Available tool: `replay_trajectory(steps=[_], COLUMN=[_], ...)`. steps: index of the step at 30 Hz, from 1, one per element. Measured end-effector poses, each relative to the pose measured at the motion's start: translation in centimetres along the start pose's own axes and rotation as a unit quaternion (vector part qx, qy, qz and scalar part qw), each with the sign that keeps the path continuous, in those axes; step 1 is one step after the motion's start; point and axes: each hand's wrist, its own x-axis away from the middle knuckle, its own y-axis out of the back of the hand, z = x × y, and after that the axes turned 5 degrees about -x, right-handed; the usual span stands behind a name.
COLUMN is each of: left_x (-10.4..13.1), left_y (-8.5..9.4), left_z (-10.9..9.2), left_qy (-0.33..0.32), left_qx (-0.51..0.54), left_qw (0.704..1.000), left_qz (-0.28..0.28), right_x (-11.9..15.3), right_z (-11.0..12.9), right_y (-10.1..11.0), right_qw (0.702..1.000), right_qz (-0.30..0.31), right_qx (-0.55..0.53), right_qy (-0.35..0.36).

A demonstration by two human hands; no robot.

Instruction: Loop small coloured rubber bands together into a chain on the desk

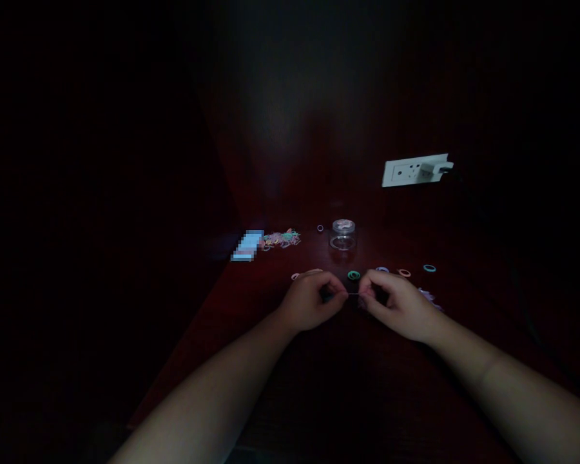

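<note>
Pinching: your left hand (313, 300) and right hand (402, 305), fingertips closed on a thin pale strand (354, 294)
Beyond: small green rings (353, 275)

We see a left hand (315, 299) and a right hand (401, 303) pinching a thin strand (354, 294) between their fingertips over a dark red table (290, 386). Just beyond them, we see a green ring (353, 275), with a blue ring (430, 268) farther right. Behind lie a multicolored pile of small bands (283, 239), beside a glowing, pixelated rectangle (248, 245), and a clear round container (343, 237). We note a white wall socket (414, 171) with a plug (435, 169) in it, above the table at right.
</note>
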Motion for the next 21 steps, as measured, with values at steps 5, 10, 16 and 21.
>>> replay_trajectory(steps=[5, 10, 16, 21], left_x=[-0.04, 0.02, 0.03, -0.01], left_y=[0.07, 0.12, 0.09, -0.06], left_z=[-0.03, 0.05, 0.08, 0.25], left_qy=[0.004, 0.015, 0.011, 0.009], left_qx=[-0.003, -0.009, -0.004, -0.003], left_qw=[1.0, 1.0, 1.0, 1.0], left_qz=[-0.003, -0.011, -0.008, -0.01], right_x=[0.02, 0.07, 0.1, 0.06], right_z=[0.04, -0.13, -0.29, -0.5], right_y=[0.01, 0.02, 0.05, -0.13], right_qw=[1.0, 1.0, 1.0, 1.0], right_qz=[-0.003, -0.009, -0.007, -0.005], right_qx=[-0.006, -0.002, 0.0, 0.001], right_qy=[-0.002, -0.006, -0.009, -0.009])
